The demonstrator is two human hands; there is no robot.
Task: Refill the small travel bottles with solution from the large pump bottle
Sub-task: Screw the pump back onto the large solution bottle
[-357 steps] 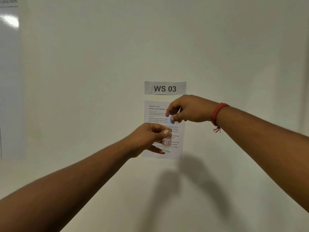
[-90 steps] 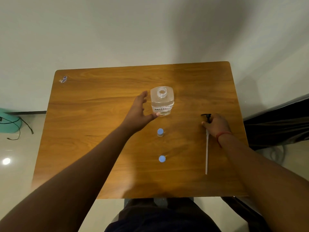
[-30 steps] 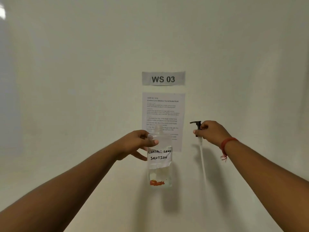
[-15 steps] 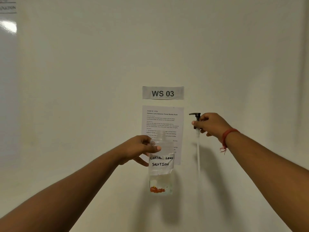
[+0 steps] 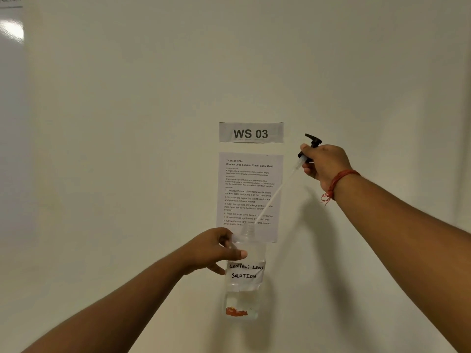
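I hold both items up in front of a white wall. My left hand (image 5: 216, 248) grips the shoulder of the large clear bottle (image 5: 244, 276), which is upright with an open neck and a handwritten "CONTACT LENS SOLUTION" label. My right hand (image 5: 323, 164) is closed around the black pump head (image 5: 311, 145), up and to the right of the bottle. The pump's thin white dip tube (image 5: 276, 192) slants down-left, its lower end near the bottle's neck; I cannot tell whether it is inside. The small travel bottles are out of view.
On the wall behind hang a "WS 03" sign (image 5: 251, 133) and a printed task sheet (image 5: 249, 189). A glossy white board (image 5: 11, 31) shows at the far left edge. The table is not in view.
My right hand rose and tilted the pump, so its tube now slants toward the bottle's neck instead of hanging straight down. The bottle sits lower in view than before.
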